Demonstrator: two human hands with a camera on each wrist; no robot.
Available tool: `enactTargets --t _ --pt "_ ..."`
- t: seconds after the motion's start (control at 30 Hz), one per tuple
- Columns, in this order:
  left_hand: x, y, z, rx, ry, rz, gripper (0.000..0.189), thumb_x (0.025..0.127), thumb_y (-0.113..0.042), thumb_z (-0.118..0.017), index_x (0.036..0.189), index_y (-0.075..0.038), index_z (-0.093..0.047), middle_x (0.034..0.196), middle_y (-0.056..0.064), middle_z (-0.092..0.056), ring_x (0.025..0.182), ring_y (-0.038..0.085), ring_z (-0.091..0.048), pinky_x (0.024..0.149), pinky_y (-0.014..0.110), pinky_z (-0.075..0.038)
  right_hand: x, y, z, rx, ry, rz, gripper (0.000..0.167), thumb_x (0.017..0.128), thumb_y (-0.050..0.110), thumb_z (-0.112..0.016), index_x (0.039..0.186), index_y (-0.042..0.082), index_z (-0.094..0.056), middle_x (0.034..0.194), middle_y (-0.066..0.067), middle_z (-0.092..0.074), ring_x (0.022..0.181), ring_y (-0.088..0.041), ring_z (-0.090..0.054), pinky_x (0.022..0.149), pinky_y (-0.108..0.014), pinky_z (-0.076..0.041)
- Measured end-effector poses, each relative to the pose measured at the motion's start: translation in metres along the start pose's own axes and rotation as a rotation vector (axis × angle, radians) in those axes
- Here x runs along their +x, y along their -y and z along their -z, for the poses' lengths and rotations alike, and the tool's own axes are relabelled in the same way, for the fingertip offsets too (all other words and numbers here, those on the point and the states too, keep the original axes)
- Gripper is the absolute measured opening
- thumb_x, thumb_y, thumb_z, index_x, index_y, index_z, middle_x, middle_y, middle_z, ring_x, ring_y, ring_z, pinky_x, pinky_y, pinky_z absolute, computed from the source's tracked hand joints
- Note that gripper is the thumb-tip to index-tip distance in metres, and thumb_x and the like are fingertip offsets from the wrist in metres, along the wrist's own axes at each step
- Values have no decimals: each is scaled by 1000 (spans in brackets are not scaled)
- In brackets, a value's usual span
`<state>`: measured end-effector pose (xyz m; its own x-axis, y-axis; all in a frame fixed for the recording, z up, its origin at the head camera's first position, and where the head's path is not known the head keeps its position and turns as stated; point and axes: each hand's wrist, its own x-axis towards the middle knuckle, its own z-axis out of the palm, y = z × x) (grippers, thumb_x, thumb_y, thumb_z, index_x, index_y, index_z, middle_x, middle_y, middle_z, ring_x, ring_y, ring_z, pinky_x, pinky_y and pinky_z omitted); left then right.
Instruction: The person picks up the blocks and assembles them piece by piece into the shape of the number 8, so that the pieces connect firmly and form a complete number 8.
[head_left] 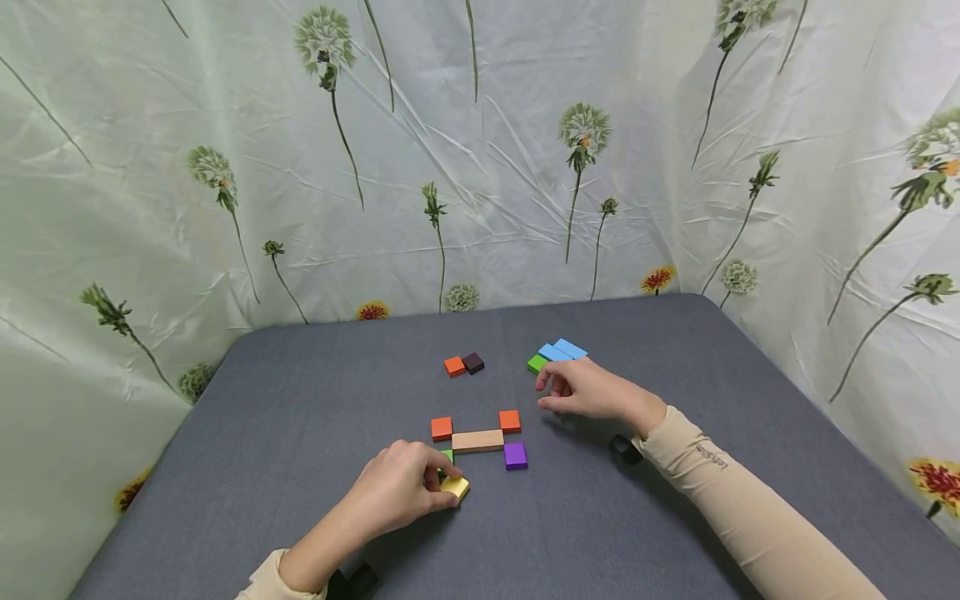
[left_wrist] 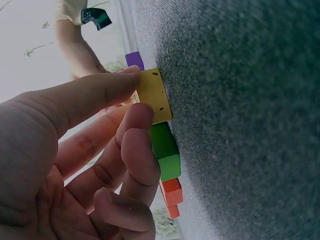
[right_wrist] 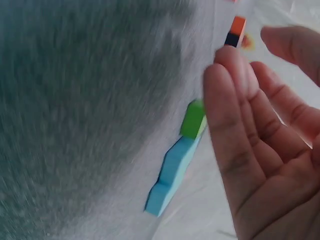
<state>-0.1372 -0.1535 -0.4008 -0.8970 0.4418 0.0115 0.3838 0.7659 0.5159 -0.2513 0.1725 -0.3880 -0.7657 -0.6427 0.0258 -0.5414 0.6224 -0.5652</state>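
Left hand (head_left: pixel 399 485) pinches the yellow block (left_wrist: pixel 155 97) just beside a green block (left_wrist: pixel 168 152) on the desk (head_left: pixel 600 533), right hand (head_left: pixel 588 392) hovers loosely curled, holding nothing, and I recommend squaring edges gently before release.

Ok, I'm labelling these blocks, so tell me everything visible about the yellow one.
The yellow block is small and flat-faced with straight edges, perhaps painted wood. The left wrist view shows a few small dark marks on one face. The left hand pinches it between thumb and fingers, turned slightly askew, on the near side of a green block. Whether it touches that block or the table, I cannot tell.
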Motion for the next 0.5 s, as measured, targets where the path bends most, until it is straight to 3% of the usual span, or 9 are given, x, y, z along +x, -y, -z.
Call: enactTargets --t 0.2,0.33,0.5 --pt "0 0 0 -3 6 6 20 80 -21 -96 97 -21 -87 66 -16 -59 61 1 -51 55 23 -40 9 -14 6 -33 -67 -84 28 102 17 -75 121 -2 -69 76 -2 -73 62 -5 -60 64 -24 -49" --pt "0 0 0 -3 5 2 20 79 -21 -96 97 -21 -86 66 -16 -59 61 1 -51 55 23 -40 18 -22 8 -53 -69 -150 37 102 18 -74 132 -3 -67 74 1 -70 62 -7 -60 63 -25 -48" --pt "0 0 0 -3 3 -5 20 80 -21 -96 97 -21 -86 65 -16 -59 61 1 -51 54 23 -39 26 -27 8 -93 -64 -163 44 102 17 -74 139 -5 -65 71 1 -67 62 -6 -58 62 -24 -47"
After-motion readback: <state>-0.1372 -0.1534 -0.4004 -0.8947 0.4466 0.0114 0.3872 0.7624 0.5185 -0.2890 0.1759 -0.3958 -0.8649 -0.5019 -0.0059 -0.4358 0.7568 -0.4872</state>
